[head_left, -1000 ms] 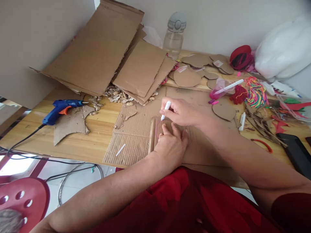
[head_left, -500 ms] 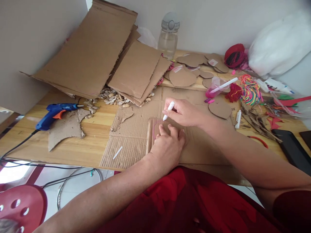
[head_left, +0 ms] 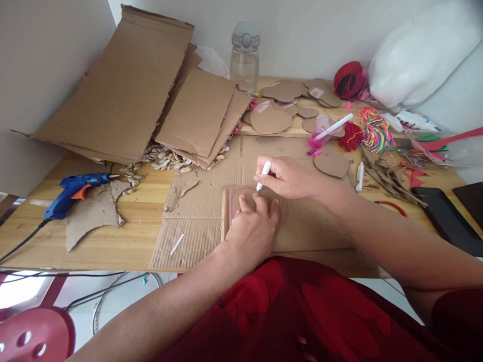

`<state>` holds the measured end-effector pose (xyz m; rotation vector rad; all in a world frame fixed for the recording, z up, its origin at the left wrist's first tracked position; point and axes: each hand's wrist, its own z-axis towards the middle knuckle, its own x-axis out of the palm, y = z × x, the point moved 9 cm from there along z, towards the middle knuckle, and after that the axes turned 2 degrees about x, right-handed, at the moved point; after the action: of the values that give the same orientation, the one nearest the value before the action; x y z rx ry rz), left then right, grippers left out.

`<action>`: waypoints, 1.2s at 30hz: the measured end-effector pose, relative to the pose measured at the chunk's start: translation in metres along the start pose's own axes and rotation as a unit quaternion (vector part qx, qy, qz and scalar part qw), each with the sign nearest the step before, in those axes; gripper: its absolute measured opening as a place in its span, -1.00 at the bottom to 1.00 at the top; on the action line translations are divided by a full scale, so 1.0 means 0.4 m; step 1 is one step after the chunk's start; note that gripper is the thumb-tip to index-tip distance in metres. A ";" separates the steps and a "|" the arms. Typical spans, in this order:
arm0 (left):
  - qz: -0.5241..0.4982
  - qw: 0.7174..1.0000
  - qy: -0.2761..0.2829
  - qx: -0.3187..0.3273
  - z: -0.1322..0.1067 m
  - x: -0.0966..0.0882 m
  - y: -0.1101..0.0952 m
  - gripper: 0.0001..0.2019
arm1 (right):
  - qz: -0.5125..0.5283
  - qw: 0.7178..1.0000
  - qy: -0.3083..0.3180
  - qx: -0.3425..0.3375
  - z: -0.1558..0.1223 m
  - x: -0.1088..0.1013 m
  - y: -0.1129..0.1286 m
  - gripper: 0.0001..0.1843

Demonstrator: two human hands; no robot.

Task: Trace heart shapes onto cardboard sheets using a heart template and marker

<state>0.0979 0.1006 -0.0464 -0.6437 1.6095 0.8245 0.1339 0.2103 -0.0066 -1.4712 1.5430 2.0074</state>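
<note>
My right hand (head_left: 292,177) pinches a white marker (head_left: 263,173), tip down on a flat cardboard sheet (head_left: 309,229) near the table's front edge. A pink curved line (head_left: 232,197) shows on the sheet beside my fingers. My left hand (head_left: 252,229) lies fingers-down on the same sheet, pressing on something round that it mostly hides. The marker tip sits just above my left fingertips.
Large cardboard panels (head_left: 124,85) lean at the back left over a pile of shells (head_left: 162,158). A blue glue gun (head_left: 73,188) lies left. A water bottle (head_left: 245,55), cardboard discs (head_left: 269,120), coloured yarn (head_left: 373,133) and a black tablet (head_left: 447,218) fill the back and right.
The marker has travelled rightward along the curve, from the left side toward the top. My left hand has stayed pressed on the sheet. The camera view has shifted.
</note>
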 end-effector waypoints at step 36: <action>-0.011 1.000 -0.001 -0.014 -0.001 0.010 0.004 -0.32 | 0.041 0.998 -0.029 -0.030 0.018 0.013 -0.005 -0.85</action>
<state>0.0958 0.1014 -0.0502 -0.6792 1.5890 0.8336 0.1285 0.2152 -0.0122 -1.3783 1.5567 2.1414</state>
